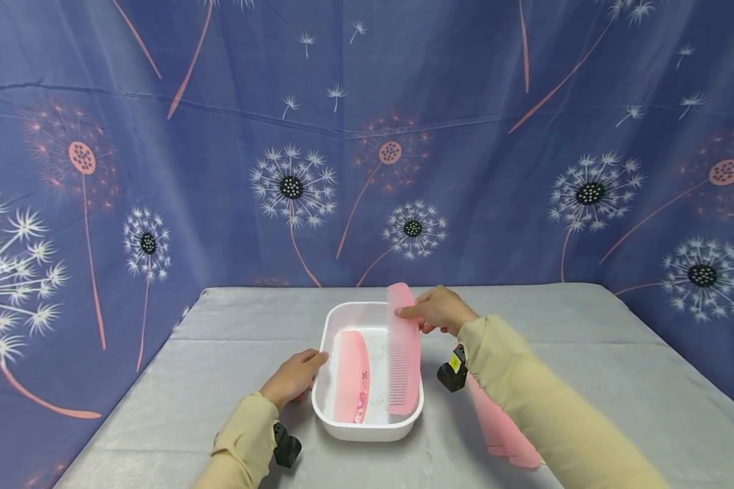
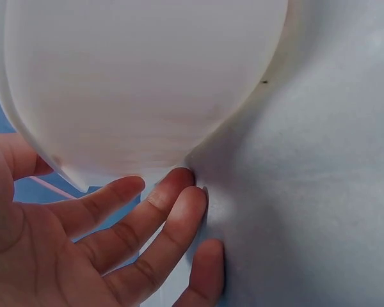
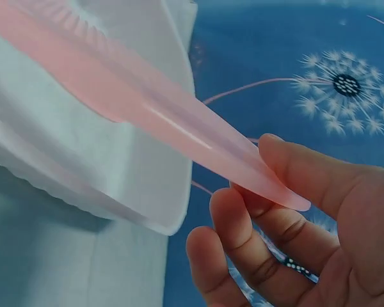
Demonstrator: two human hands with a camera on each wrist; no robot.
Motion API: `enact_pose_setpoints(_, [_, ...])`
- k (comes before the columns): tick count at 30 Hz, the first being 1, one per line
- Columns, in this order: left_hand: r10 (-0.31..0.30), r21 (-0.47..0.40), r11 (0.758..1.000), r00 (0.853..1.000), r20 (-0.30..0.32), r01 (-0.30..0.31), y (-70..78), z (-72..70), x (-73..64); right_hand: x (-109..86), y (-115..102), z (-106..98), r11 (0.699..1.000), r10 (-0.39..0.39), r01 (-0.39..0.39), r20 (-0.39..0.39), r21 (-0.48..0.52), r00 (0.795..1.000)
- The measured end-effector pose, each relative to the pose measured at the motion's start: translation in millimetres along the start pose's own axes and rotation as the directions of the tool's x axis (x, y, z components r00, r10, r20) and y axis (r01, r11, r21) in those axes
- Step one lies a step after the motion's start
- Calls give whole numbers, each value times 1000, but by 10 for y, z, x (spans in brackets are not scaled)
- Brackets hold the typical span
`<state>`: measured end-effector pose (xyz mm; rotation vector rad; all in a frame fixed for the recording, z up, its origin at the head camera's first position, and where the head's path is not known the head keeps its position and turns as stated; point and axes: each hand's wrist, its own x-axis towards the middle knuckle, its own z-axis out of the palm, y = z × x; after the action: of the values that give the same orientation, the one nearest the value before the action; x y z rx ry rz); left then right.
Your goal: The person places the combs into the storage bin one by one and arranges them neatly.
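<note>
A white plastic basin (image 1: 376, 431) stands upright on the table. My left hand (image 1: 293, 377) holds its left wall, with the thumb at the rim and the fingers (image 2: 173, 217) along the outside. Inside the basin, towards the left, lies a pink comb (image 1: 350, 373) with a small colourful print on its spine. My right hand (image 1: 440, 309) pinches a second pink comb (image 1: 412, 360) by its far end, between thumb and fingers. That comb slants over the basin's right side, teeth facing left; whether its near end touches the basin, I cannot tell.
More pink flat things (image 1: 504, 428) lie on the table right of the basin, partly hidden by the right forearm. A grey cloth covers the table (image 1: 251, 319). A blue curtain with dandelion prints (image 1: 465, 102) hangs behind the table and at both sides.
</note>
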<state>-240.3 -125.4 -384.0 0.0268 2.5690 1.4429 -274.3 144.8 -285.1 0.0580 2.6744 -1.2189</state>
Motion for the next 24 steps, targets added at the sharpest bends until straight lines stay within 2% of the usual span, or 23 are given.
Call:
enact_pose_setpoints(7, [5, 12, 1000, 1000, -4, -5, -14, 3, 10, 48, -24, 198, 999, 2, -3, -26, -41, 1000])
enact_pose_setpoints(14, [10, 15, 1000, 1000, -8, -10, -17, 3, 7, 75, -51, 377, 990, -6, 3, -22, -142, 1000])
enact_pose_setpoints(24, [13, 14, 1000, 1000, -8, -13, -17, -6, 5, 177, -106, 530, 936, 27, -39, -38, -351, 999])
